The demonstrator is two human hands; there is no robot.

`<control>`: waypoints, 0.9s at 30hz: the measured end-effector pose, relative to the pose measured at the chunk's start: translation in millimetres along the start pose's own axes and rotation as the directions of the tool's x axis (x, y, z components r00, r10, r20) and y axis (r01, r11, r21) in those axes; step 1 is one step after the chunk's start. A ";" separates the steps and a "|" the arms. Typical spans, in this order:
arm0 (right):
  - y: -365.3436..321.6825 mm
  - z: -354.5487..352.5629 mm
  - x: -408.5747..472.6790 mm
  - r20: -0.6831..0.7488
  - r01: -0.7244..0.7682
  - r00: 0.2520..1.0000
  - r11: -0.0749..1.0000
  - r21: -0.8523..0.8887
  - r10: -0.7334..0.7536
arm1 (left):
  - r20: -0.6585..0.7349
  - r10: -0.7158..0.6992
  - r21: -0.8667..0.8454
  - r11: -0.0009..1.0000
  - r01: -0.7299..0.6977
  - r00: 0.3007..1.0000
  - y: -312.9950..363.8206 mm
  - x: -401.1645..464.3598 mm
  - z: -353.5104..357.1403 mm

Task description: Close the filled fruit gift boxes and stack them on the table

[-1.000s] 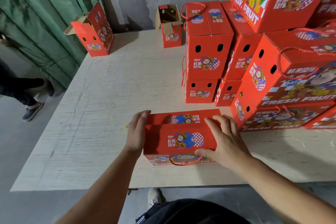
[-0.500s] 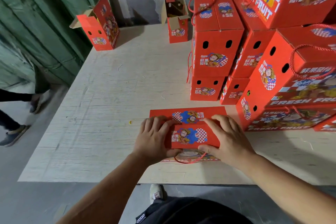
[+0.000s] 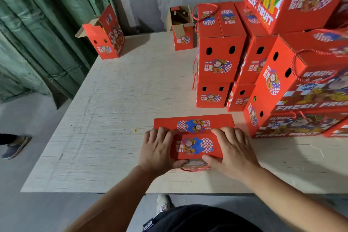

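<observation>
A red fruit gift box (image 3: 195,146) stands on the pale wooden table (image 3: 116,111) near its front edge, seen from above. Its near lid flap lies down; the far flap (image 3: 194,123) lies flat beside it. My left hand (image 3: 157,149) presses on the left of the lid, thumb hooked under the front edge. My right hand (image 3: 230,149) presses on the right side the same way. A red rope handle (image 3: 194,169) loops out below the front edge between my thumbs.
Closed red boxes are stacked at the right (image 3: 301,84) and behind the box (image 3: 219,51). Two open boxes stand at the far edge, one at the left corner (image 3: 105,34), one in the middle (image 3: 181,28). Another person's shoe (image 3: 16,146) shows at the left.
My left hand moved from the box's left side onto the lid. The near flap has come down flat under both hands.
</observation>
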State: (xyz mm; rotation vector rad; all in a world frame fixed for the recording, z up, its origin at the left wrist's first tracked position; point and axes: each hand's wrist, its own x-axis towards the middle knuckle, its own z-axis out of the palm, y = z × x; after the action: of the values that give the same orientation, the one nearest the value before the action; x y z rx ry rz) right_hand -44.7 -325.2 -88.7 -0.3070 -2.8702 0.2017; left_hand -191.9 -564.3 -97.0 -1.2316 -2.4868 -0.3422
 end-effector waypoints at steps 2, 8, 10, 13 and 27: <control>-1.1 -0.2 3.4 -0.021 -0.001 1.000 0.999 -0.045 0.000 | 0.004 0.004 0.003 1.000 -0.004 1.000 1.6 -0.2 -1.8; -3.4 -2.1 20.5 0.147 -0.048 0.987 0.996 -0.080 0.060 | 0.063 -0.043 0.011 0.999 0.042 0.997 0.3 11.3 -3.2; -1.7 -3.2 26.0 0.291 -0.061 0.954 0.998 -0.025 0.066 | 0.114 -0.059 0.013 0.998 0.058 0.992 -1.4 11.2 -1.3; -1.4 -10.2 34.3 0.438 -0.064 0.897 0.998 -0.005 0.060 | 0.160 -0.049 0.038 0.998 0.044 0.986 -3.7 13.7 -2.4; -31.6 -32.2 40.0 0.402 -0.307 0.905 0.870 0.387 0.140 | 0.587 -0.618 -0.668 -0.006 0.744 0.523 -5.0 40.5 -34.6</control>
State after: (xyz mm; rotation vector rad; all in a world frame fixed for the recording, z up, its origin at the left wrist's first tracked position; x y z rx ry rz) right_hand -80.4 -343.3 -43.5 -0.5673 -3.0106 1.0451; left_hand -211.9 -550.6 -49.3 0.0856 -2.8339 -2.1802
